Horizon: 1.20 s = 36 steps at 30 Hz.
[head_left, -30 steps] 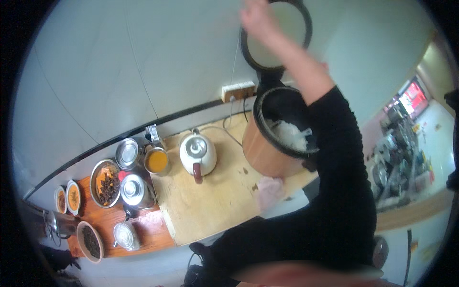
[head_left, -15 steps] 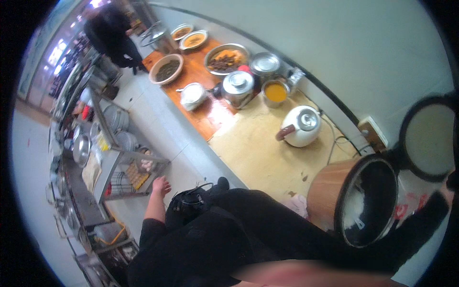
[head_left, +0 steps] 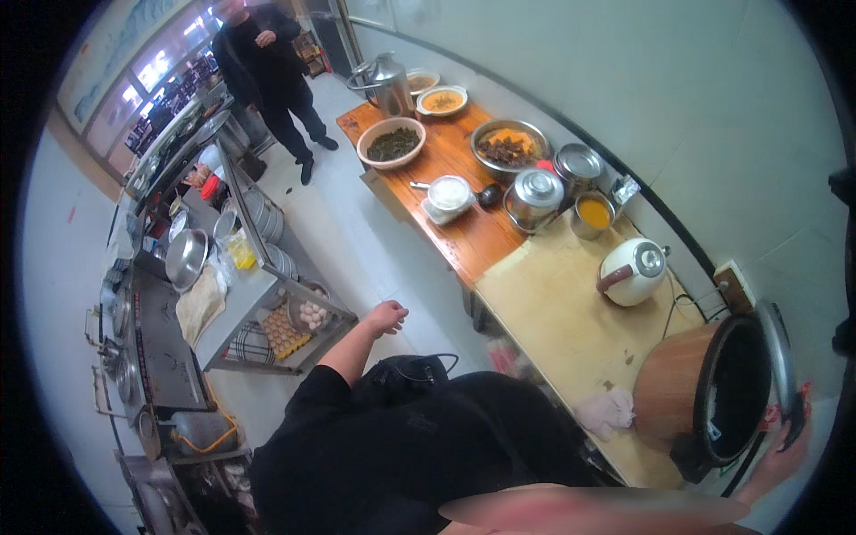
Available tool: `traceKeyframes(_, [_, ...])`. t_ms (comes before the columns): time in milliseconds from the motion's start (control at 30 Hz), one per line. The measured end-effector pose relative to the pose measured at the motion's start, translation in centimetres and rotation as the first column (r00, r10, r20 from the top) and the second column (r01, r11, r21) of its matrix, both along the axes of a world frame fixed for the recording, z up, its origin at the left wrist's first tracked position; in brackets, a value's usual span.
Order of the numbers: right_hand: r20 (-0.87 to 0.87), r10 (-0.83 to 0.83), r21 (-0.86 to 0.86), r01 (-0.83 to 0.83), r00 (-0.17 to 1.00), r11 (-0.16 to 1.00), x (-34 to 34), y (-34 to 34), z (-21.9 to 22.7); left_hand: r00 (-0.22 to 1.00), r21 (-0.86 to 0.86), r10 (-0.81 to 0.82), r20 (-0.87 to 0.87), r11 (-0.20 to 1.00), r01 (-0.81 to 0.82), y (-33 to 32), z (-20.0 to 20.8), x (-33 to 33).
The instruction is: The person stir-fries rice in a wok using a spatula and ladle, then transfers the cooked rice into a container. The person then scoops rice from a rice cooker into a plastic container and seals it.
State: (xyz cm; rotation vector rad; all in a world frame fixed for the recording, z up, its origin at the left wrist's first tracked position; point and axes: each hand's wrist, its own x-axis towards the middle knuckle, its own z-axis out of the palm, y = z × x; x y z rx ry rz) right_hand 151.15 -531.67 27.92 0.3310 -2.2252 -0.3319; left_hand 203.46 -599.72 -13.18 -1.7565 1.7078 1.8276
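My right hand grips the lower edge of the lid of a big wood-coloured rice cooker. The lid stands up nearly edge-on at the far side of the pot. The rice cooker is tilted in view, its mouth dark inside, with a small white patch near the rim. My left hand hangs in the air over the floor, between the steel shelf and the table, fingers loosely bent and holding nothing. Beside the cooker lies a crumpled pale cloth.
On the table stand a white kettle, a steel pot, an orange-filled container and several food bowls. A steel shelf with eggs and plates is on the left. Another person stands in the aisle beyond.
The lid has swung from showing its pale inner face to nearly edge-on, closer to the pot, with my right hand on it. The view has shifted; the other person now faces this way.
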Motion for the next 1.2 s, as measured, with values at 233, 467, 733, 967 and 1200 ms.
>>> traceKeyframes(233, [-0.109,0.104,0.144,-0.087,0.989,0.986,9.0,-2.2,-14.4,0.994,-0.038,0.064,-0.084,0.997,-0.068,-6.9,-0.8,8.6])
traceKeyframes(467, [0.398,-0.088,0.029,0.083,0.913,0.996,6.7,-10.5,-16.9,0.905,-0.002,0.346,-0.246,0.934,-0.358,-7.3,0.9,18.8])
traceKeyframes(733, [0.527,0.671,-0.653,-0.257,0.521,0.712,0.5,-37.6,-17.9,0.845,0.033,0.460,-0.272,0.882,-0.469,-4.6,4.5,23.6])
traceKeyframes(967, [0.760,0.504,-0.636,-0.630,-0.411,0.445,31.8,-77.1,-25.6,0.637,0.003,0.753,-0.164,0.646,-0.763,5.9,3.1,36.7])
traceKeyframes(1200, [0.833,-0.109,-0.541,-0.756,-0.543,-0.368,70.2,-79.4,-23.1,-0.280,0.165,0.950,-0.141,-0.256,-0.952,26.6,-1.0,49.2])
